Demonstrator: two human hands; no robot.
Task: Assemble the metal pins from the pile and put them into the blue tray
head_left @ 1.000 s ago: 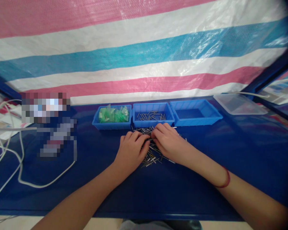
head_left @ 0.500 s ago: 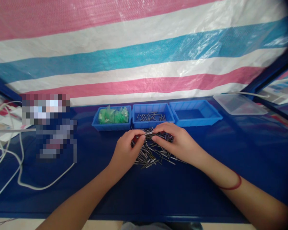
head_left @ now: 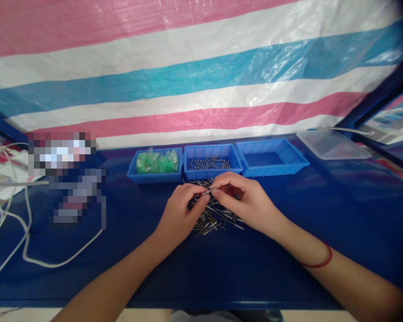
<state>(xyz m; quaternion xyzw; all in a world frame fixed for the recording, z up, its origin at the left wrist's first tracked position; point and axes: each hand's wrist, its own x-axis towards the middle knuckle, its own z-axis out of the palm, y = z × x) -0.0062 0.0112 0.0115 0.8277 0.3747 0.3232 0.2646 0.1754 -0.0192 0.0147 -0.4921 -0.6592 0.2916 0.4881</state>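
Note:
Over the pile of loose blind rivets (head_left: 206, 221), my two hands meet fingertip to fingertip. A thin metal blind rivet (head_left: 210, 191) lies between them, slightly slanted. My left hand (head_left: 183, 208) pinches its left end with thumb and forefinger. At the other end, the thumb and forefinger of my right hand (head_left: 243, 199) close on it. The fingers hide part of the rivet and much of the pile. Just behind the hands, a blue bin (head_left: 212, 150) holds several more rivets.
Left of the middle bin, another blue bin (head_left: 131, 172) holds green plastic bags (head_left: 157, 162). A third blue bin (head_left: 272, 156) stands to the right, near a translucent plastic lid (head_left: 334, 145). White cables (head_left: 28, 232) loop over the blue table (head_left: 201, 273) at left. A striped sheet (head_left: 188, 89) hangs behind.
My right thumb has come up against its forefinger, closing on the rivet. My left hand has shifted slightly right, bringing the fingertips of both hands closer together.

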